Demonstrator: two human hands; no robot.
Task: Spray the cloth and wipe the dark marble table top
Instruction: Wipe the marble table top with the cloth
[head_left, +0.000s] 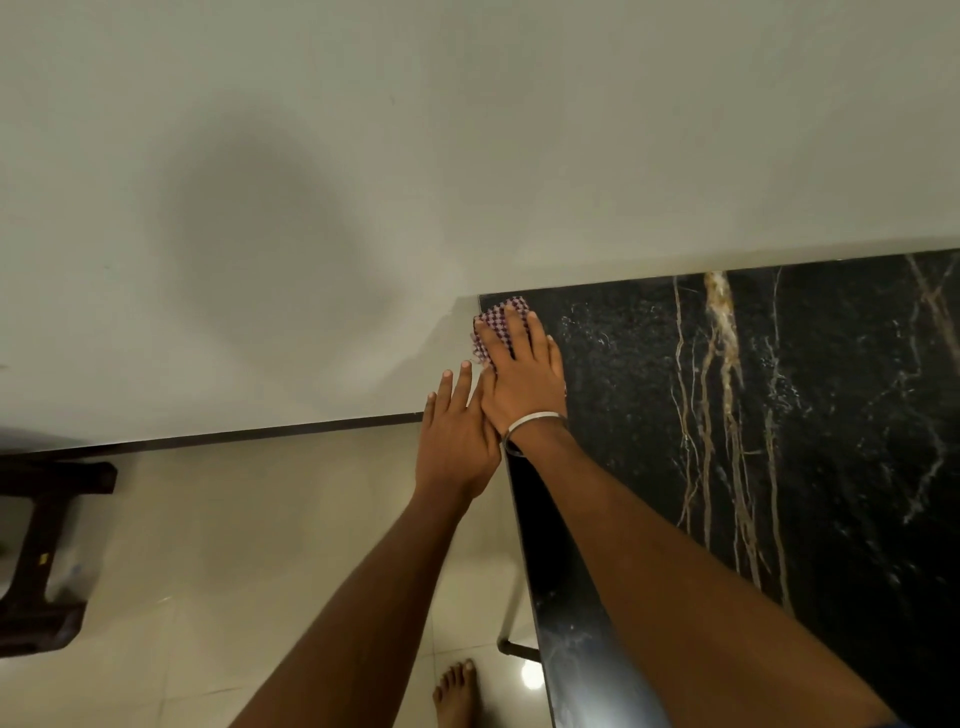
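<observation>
Fingers of my right hand (522, 371) lie flat, pressing the checked cloth (500, 323) onto the dark marble table top's (779, 441) far left corner, while my left hand (457, 431) hovers beside it, fingers straight, holding nothing.

Dark gold-veined marble table top (649, 415) — checked cloth (496, 325) seemingly flat at its far-left corner.

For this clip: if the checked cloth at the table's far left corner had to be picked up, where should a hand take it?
Probably the strip of checked cloth showing beyond the right hand, which presses it flat on the marble table top. Come from the table's left edge, where the cloth seems to overhang slightly, and pinch that free margin; the left hand is already there, open.
</observation>
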